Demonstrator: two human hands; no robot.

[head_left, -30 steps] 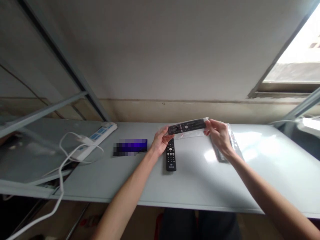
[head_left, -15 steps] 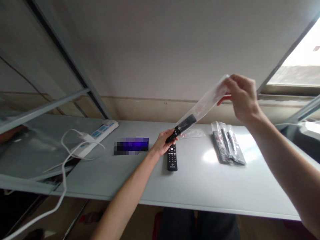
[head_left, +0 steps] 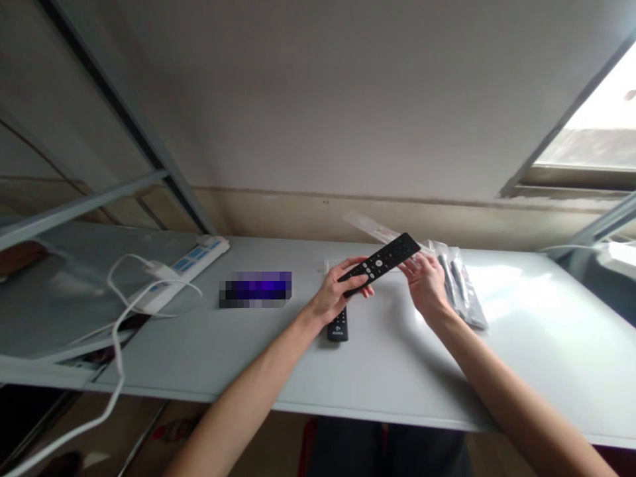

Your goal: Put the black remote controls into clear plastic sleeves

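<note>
My left hand (head_left: 338, 286) is closed round the lower end of a black remote control (head_left: 381, 264), its thumb across the buttons. The remote is tilted up to the right above the table, uncovered. By its far end, my right hand (head_left: 426, 278) pinches a clear plastic sleeve (head_left: 370, 226), which trails behind the remote toward the wall. Under my left hand a second black remote (head_left: 338, 329) lies on the table, its upper part hidden. Right of my right hand lies a clear bag (head_left: 464, 291) with dark items inside, partly covered by the hand.
A white power strip (head_left: 199, 258) with a plugged-in white cable (head_left: 122, 351) lies at the left of the grey table (head_left: 308, 384). Near it is a blurred-out dark and purple object (head_left: 256, 289). Metal frame bars (head_left: 99, 205) stand at the left, and a wall runs behind.
The sleeve has come off the remote. My right hand has moved down and left to the remote's far end with the sleeve. My left hand still holds the remote.
</note>
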